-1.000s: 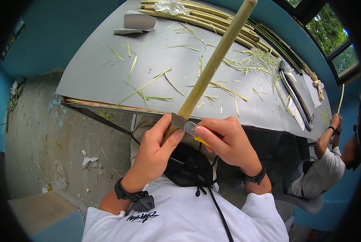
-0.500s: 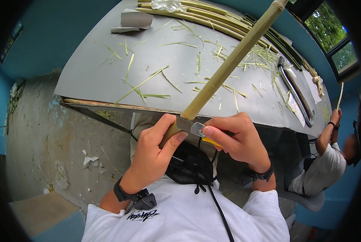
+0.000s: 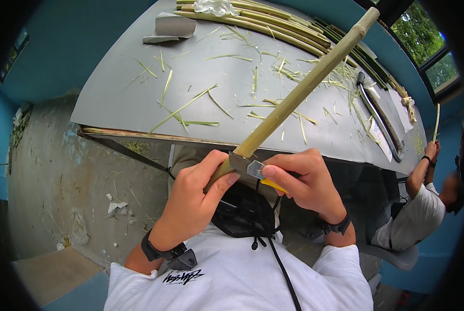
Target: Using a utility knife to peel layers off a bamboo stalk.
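Note:
A long bamboo pole (image 3: 309, 88) slants from my lap over the table edge toward the upper right. My left hand (image 3: 199, 186) is closed around its near end, thumb along the side. In my right hand (image 3: 304, 179) is a utility knife (image 3: 254, 168) with a yellow handle, gripped between thumb and fingers. Its broad blade lies across the pole just beyond my left fingers, touching the surface. My left fingertips and thumb are close to the blade. Part of the knife handle is hidden by my right fingers.
Shavings (image 3: 185, 111) litter the grey table (image 3: 118, 78). Bamboo strips (image 3: 273, 28) lie along its far side, with a hacksaw (image 3: 379, 119) at the right and a curled grey sheet (image 3: 175, 27) at the far left. Another person (image 3: 413, 212) sits at the right holding a thin stick.
The pole's far end has swung a little to the right and down. My hands keep the same grips, with the blade still against the bamboo.

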Action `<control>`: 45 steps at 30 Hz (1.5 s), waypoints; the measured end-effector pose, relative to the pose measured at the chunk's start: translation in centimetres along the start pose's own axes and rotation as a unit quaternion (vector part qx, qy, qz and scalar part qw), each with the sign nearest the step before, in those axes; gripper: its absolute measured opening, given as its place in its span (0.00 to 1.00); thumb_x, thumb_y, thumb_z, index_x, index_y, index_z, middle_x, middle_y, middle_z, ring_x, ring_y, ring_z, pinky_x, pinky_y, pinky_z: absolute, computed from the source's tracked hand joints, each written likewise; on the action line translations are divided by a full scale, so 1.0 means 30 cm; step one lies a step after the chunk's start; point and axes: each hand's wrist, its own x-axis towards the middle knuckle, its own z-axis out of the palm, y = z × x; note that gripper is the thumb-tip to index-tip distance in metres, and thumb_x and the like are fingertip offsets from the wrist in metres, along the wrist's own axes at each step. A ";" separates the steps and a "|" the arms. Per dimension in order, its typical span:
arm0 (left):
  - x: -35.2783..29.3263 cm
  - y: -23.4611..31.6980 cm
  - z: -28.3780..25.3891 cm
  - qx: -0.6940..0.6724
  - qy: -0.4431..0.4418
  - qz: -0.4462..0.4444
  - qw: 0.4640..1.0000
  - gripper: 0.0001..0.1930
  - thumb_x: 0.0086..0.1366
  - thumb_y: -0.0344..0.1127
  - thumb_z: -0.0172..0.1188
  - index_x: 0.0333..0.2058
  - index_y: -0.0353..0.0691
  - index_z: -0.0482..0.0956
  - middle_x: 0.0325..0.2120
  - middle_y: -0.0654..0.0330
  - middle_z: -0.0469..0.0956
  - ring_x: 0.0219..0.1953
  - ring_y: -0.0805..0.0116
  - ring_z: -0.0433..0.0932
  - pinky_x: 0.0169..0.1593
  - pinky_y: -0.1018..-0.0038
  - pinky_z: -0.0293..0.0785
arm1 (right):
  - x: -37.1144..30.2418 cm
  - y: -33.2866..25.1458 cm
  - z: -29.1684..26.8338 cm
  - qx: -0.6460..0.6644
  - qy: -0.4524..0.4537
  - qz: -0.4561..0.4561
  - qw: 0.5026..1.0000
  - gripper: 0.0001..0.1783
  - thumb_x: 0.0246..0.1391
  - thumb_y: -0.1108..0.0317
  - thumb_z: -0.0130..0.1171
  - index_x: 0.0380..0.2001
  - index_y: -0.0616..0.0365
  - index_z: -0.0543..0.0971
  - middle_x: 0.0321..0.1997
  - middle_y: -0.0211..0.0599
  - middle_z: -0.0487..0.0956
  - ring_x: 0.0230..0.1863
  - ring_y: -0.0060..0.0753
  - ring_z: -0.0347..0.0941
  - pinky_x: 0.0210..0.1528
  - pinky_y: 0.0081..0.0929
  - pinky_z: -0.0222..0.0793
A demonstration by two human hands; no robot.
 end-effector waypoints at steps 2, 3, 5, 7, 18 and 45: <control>-0.004 -0.003 -0.003 0.003 -0.005 -0.004 1.000 0.08 0.71 0.31 0.60 0.43 0.35 0.74 0.21 0.54 0.71 0.21 0.58 0.68 0.29 0.68 0.65 | -0.005 0.010 0.008 -0.002 0.001 0.000 1.000 0.11 0.65 0.66 0.62 0.34 0.62 0.85 0.14 0.33 0.74 0.15 0.24 0.71 0.20 0.24 0.63; -0.005 -0.003 -0.007 0.009 -0.008 -0.005 1.000 0.08 0.71 0.31 0.60 0.43 0.35 0.74 0.21 0.54 0.71 0.21 0.58 0.67 0.29 0.68 0.65 | -0.006 0.019 0.015 -0.007 0.005 -0.016 1.000 0.11 0.66 0.65 0.61 0.34 0.62 0.85 0.14 0.32 0.74 0.15 0.23 0.71 0.20 0.23 0.64; -0.008 0.002 -0.023 0.017 -0.010 -0.004 1.000 0.08 0.70 0.31 0.60 0.43 0.35 0.74 0.21 0.54 0.71 0.21 0.57 0.67 0.28 0.68 0.64 | -0.002 0.034 0.016 -0.010 0.011 -0.034 0.999 0.12 0.67 0.65 0.60 0.34 0.62 0.85 0.15 0.31 0.75 0.15 0.21 0.72 0.19 0.22 0.64; -0.026 0.005 -0.041 0.022 -0.021 -0.038 0.999 0.08 0.70 0.32 0.61 0.42 0.35 0.74 0.20 0.54 0.69 0.20 0.60 0.66 0.28 0.69 0.62 | -0.010 0.059 -0.031 -0.005 0.185 -0.004 0.983 0.15 0.70 0.63 0.56 0.35 0.63 0.84 0.15 0.30 0.75 0.14 0.18 0.70 0.17 0.19 0.62; -0.046 -0.035 -0.049 -0.171 -0.034 -0.155 0.972 0.11 0.74 0.39 0.57 0.42 0.36 0.74 0.24 0.70 0.66 0.27 0.82 0.60 0.31 0.81 0.57 | -0.040 0.046 -0.129 0.079 0.188 -0.021 0.979 0.19 0.73 0.63 0.49 0.34 0.67 0.81 0.17 0.29 0.74 0.15 0.15 0.67 0.17 0.17 0.58; -0.020 -0.059 0.012 -0.228 -0.071 -0.114 0.965 0.11 0.74 0.37 0.56 0.45 0.34 0.74 0.25 0.69 0.67 0.24 0.83 0.59 0.28 0.81 0.56 | 0.013 -0.014 -0.017 -0.027 -0.046 0.020 0.998 0.14 0.66 0.63 0.59 0.29 0.61 0.81 0.13 0.38 0.71 0.13 0.35 0.69 0.20 0.30 0.62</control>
